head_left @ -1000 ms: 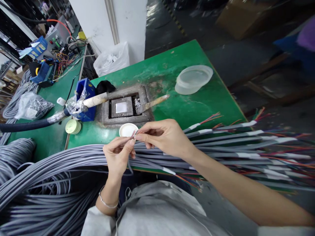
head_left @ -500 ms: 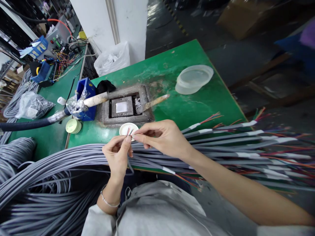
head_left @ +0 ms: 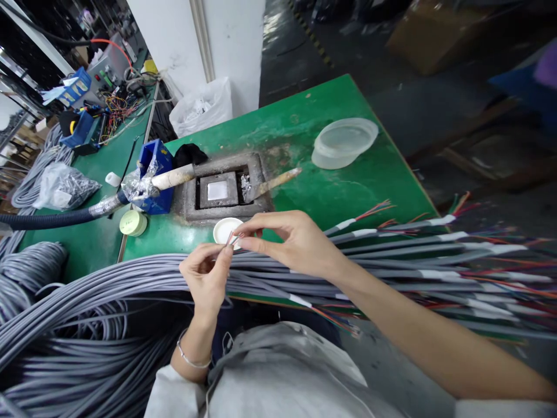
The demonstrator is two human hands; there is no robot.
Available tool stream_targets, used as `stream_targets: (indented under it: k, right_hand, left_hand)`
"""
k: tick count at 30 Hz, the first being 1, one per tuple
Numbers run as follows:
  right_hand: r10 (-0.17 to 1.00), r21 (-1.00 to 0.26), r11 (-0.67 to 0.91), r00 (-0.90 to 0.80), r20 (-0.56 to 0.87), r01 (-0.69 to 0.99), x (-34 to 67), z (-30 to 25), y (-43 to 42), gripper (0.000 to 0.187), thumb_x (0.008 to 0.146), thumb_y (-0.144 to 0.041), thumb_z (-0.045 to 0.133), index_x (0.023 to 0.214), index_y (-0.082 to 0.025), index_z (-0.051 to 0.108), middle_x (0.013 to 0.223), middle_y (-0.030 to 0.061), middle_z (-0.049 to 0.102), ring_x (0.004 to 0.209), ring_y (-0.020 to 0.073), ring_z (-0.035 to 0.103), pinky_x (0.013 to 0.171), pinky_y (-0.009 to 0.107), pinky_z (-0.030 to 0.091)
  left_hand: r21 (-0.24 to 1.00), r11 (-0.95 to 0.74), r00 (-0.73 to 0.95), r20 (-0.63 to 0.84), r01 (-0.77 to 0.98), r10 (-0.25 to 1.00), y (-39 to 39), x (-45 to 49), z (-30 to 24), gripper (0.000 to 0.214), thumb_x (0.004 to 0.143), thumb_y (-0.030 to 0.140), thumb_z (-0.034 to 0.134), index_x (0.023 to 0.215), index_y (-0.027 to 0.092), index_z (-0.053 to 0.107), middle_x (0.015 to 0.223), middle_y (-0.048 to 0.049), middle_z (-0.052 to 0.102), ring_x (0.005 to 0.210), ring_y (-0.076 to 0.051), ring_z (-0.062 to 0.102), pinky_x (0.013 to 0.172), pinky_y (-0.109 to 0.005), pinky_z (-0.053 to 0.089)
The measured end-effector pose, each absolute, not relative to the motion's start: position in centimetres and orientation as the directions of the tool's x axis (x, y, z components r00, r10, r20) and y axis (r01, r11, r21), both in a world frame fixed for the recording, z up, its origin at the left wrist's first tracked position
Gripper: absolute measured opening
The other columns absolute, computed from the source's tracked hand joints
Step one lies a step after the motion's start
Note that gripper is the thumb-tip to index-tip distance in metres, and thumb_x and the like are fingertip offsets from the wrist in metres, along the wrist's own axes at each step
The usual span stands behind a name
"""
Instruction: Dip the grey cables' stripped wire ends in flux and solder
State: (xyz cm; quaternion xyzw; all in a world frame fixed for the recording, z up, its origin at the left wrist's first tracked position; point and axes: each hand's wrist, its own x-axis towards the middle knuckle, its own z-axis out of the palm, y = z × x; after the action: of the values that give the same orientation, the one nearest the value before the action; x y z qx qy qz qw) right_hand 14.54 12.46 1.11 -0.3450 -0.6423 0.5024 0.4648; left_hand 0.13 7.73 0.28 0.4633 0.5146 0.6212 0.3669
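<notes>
My left hand (head_left: 205,277) pinches the end of one grey cable, whose thin coloured wires (head_left: 230,238) stick up between my fingertips. My right hand (head_left: 290,241) meets it from the right, thumb and forefinger pinched on those wire tips. Both hands hover over a thick bundle of grey cables (head_left: 108,290) lying across the front edge of the green bench (head_left: 304,191). The bundle's stripped, white-taped ends (head_left: 435,249) fan out to the right. A small white lid (head_left: 226,230) lies just beyond my fingers.
A grey solder pot (head_left: 221,190) sits set into the bench, with a stained stick (head_left: 274,181) resting on it and a hose nozzle (head_left: 130,188) at its left. A clear plastic container (head_left: 343,141), a blue bin (head_left: 154,174), a round green tin (head_left: 133,223) and a white bag (head_left: 202,107) stand around.
My hands stay together over the bundle. The right fingers have shifted slightly on the wire tips, and the view has drifted a little.
</notes>
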Motion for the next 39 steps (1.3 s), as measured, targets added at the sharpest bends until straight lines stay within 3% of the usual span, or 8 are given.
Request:
stream_targets:
  k: [9,13,17,20,24,29,33,39]
  right_hand:
    - [0.893,-0.922,0.387,-0.253,0.373,0.004,14.3,0.7,12.1,0.013,0.077,-0.022,0.062,0.069,-0.016,0.071,0.064,0.0020,0.069,0.057,0.0118,0.059,0.054,0.023,0.044]
    - [0.880,-0.907,0.417,-0.221,0.420,-0.060,14.4,1.2,12.1,0.013,0.076,-0.020,0.060,0.065,-0.017,0.066,0.062,0.0009,0.066,0.056,0.0111,0.058,0.055,0.022,0.046]
    - [0.941,-0.947,0.310,-0.112,0.319,-0.086,14.6,1.4,12.1,0.012,0.077,-0.024,0.059,0.069,-0.019,0.066,0.066,0.0011,0.069,0.062,0.0123,0.063,0.059,0.022,0.050]
    - [0.929,-0.960,0.279,-0.243,0.278,-0.031,14.5,1.3,12.1,0.009,0.070,-0.025,0.067,0.073,-0.018,0.071,0.073,0.0028,0.073,0.068,0.0149,0.066,0.064,0.024,0.052]
    - [0.921,-0.983,0.164,-0.343,0.184,-0.088,13.8,0.7,11.9,0.013,0.068,-0.027,0.067,0.071,-0.016,0.073,0.063,0.0029,0.071,0.051,0.0127,0.062,0.051,0.023,0.051]
    - [0.900,-0.992,-0.008,-0.433,0.046,-0.122,13.6,0.4,11.9,0.016,0.065,-0.029,0.069,0.070,-0.015,0.073,0.058,0.0025,0.068,0.047,0.0122,0.059,0.047,0.024,0.049]
    - [0.903,-0.986,0.097,-0.404,0.143,-0.133,14.1,0.8,12.1,0.016,0.060,-0.026,0.073,0.073,-0.016,0.074,0.069,0.0036,0.072,0.062,0.0154,0.064,0.060,0.026,0.052]
    - [0.926,-0.970,0.224,-0.288,0.243,-0.097,14.3,1.0,12.2,0.014,0.070,-0.031,0.068,0.070,-0.018,0.075,0.072,0.0047,0.074,0.063,0.0162,0.065,0.057,0.025,0.049]
  left_hand:
    - [0.987,-0.144,-0.280,0.119,-0.071,0.953,7.5,0.2,0.5,0.006,0.069,0.022,0.073,0.065,0.017,0.072,0.051,0.0037,0.053,0.034,-0.002,0.037,0.031,-0.015,0.025]
    - [0.986,-0.155,-0.280,0.132,-0.062,0.951,7.6,0.0,0.6,0.008,0.066,0.020,0.074,0.060,0.017,0.071,0.051,0.0040,0.053,0.036,-0.001,0.035,0.033,-0.014,0.026]
    - [0.984,-0.173,-0.328,0.148,-0.048,0.933,7.7,-0.1,0.4,0.010,0.066,0.019,0.074,0.058,0.017,0.069,0.055,0.0034,0.055,0.037,0.000,0.033,0.035,-0.014,0.027]
    - [0.984,-0.174,-0.333,0.149,-0.044,0.931,7.7,-0.2,0.4,0.010,0.067,0.020,0.074,0.058,0.017,0.069,0.057,0.0027,0.057,0.038,0.000,0.033,0.035,-0.014,0.027]
    - [0.981,-0.178,-0.337,0.144,-0.073,0.931,7.6,0.0,0.4,0.009,0.067,0.023,0.074,0.062,0.017,0.070,0.060,0.0013,0.061,0.036,0.000,0.034,0.032,-0.013,0.026]
    - [0.967,-0.144,-0.283,0.081,-0.211,0.956,7.6,0.3,0.5,0.018,0.065,0.033,0.076,0.062,0.016,0.070,0.046,0.0030,0.055,0.029,0.000,0.030,0.028,-0.013,0.020]
    - [0.984,-0.136,-0.301,0.095,-0.118,0.949,7.5,0.2,0.8,0.015,0.065,0.029,0.076,0.062,0.015,0.070,0.045,0.0031,0.055,0.033,-0.001,0.033,0.032,-0.013,0.024]
    - [0.988,-0.153,-0.284,0.151,0.015,0.947,7.3,0.1,1.0,0.008,0.067,0.023,0.074,0.064,0.016,0.071,0.048,0.0031,0.056,0.037,-0.002,0.035,0.037,-0.016,0.028]
